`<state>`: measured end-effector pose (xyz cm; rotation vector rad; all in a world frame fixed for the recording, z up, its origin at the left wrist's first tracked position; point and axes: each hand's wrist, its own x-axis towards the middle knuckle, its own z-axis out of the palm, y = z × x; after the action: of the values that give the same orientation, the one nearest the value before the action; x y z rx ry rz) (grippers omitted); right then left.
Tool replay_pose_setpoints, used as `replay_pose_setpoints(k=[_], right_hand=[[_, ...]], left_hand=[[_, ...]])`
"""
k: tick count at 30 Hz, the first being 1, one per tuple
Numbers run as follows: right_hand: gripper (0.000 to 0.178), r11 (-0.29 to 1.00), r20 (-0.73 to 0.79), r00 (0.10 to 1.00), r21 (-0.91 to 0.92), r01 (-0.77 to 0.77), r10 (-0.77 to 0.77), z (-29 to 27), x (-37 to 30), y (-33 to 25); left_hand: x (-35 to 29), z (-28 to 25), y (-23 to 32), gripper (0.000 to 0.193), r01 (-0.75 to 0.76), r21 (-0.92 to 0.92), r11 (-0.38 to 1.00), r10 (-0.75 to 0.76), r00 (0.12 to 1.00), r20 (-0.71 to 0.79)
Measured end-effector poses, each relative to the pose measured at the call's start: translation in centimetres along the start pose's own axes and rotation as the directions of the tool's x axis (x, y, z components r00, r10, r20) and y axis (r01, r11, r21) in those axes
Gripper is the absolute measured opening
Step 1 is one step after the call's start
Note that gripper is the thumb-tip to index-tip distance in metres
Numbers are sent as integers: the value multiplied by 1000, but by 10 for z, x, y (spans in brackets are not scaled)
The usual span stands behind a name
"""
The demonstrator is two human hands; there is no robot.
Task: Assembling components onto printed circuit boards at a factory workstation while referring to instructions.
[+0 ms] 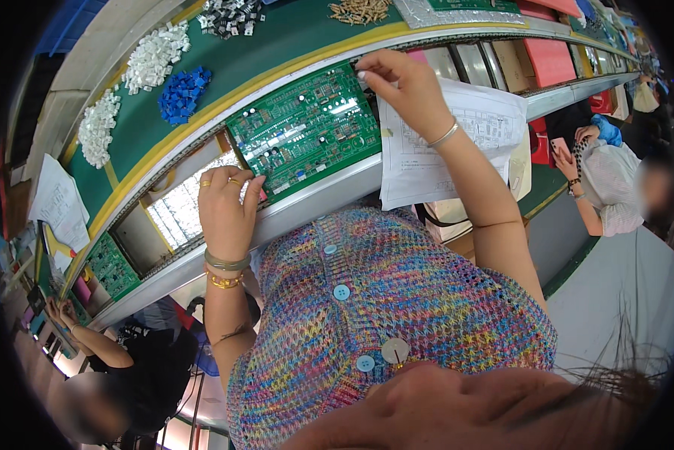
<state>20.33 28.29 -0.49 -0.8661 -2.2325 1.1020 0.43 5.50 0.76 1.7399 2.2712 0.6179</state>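
Note:
A green circuit board (pixel 325 157) with many small parts on it lies across the metal rails in front of me. My left hand (pixel 228 210) is at its near left corner. The fingers are bent and apart, with the thumb side touching the board's edge. At the far right corner of the board, my right hand (pixel 400 86) has thumb and forefinger closed on the edge; the fingertips partly hide that corner. A printed drawing sheet (pixel 449 157) hangs over the near rail, below my right wrist.
Beyond the far rail (pixel 179 135), a green worktop (pixel 258 64) bears piles of blue connectors (pixel 183 94), white connectors (pixel 154 56), black parts (pixel 230 16) and tan parts (pixel 359 10). Another circuit board (pixel 112 266) lies further left. People sit on both sides; one holds a phone (pixel 559 147).

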Motion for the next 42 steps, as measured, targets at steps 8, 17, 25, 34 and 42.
replay_pose_setpoints(k=[8, 17, 25, 34, 42], right_hand=[[15, 1000, -33, 999, -24, -9, 8, 23, -5, 9], [11, 981, -37, 997, -186, 53, -61, 26, -7, 8], [9, 962, -56, 994, -263, 74, -92, 30, -8, 4], [10, 934, -6, 993, -339, 108, -117, 26, 1, 5], [10, 844, -97, 992, -537, 16, -81, -32, 95, -5]], left_hand=[[-2, 2, 2, 18, 24, -12, 1000, -24, 999, -25], [-4, 3, 0, 19, 43, -22, 999, -43, 999, -9], [-5, 3, 0, 20, 42, -35, 998, -43, 999, -17], [-1, 4, -1, 19, 35, -31, 999, -36, 999, -16], [1, 6, 9, 20, 2, -53, 999, -3, 1000, -12]])
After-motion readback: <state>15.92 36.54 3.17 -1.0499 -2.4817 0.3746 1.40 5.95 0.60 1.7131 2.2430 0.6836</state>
